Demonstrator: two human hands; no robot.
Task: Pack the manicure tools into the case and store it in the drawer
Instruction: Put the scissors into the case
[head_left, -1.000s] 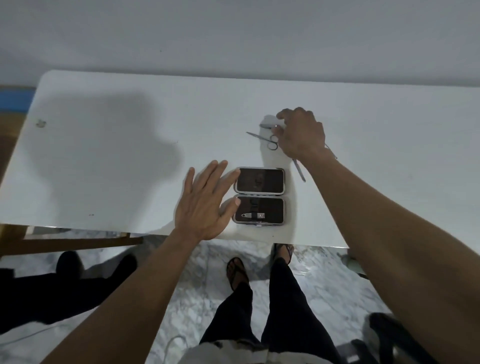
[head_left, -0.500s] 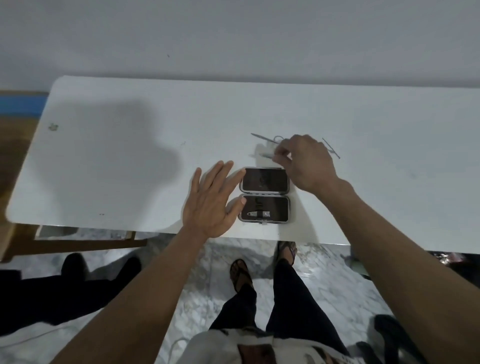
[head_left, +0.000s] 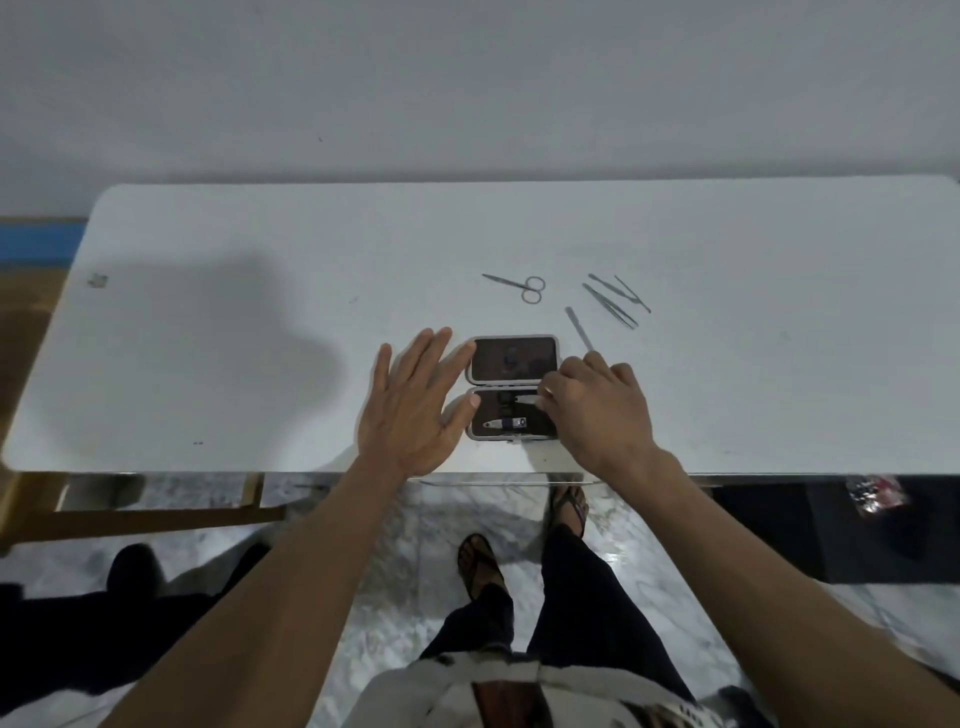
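Observation:
The small manicure case (head_left: 514, 358) lies open on the white table (head_left: 260, 312), dark inside with a grey rim. A nail clipper (head_left: 506, 423) sits in its near half. My left hand (head_left: 410, 405) rests flat with fingers spread against the case's left side. My right hand (head_left: 597, 410) is over the case's right edge, pinching a small silver tool (head_left: 527, 399) above the near half. Scissors (head_left: 519, 286), a slim file (head_left: 579, 327) and a few thin tweezers-like tools (head_left: 615, 301) lie loose on the table behind the case.
A wall stands just behind the table. The table's near edge runs right under the case. A wooden frame (head_left: 156, 514) shows below the table at the left. A dark box with a small packet (head_left: 878, 493) sits at the lower right. My legs stand on marble floor.
My right hand left the loose tools at the back and came down to the case's near half with a small silver tool. The left hand stayed beside the case.

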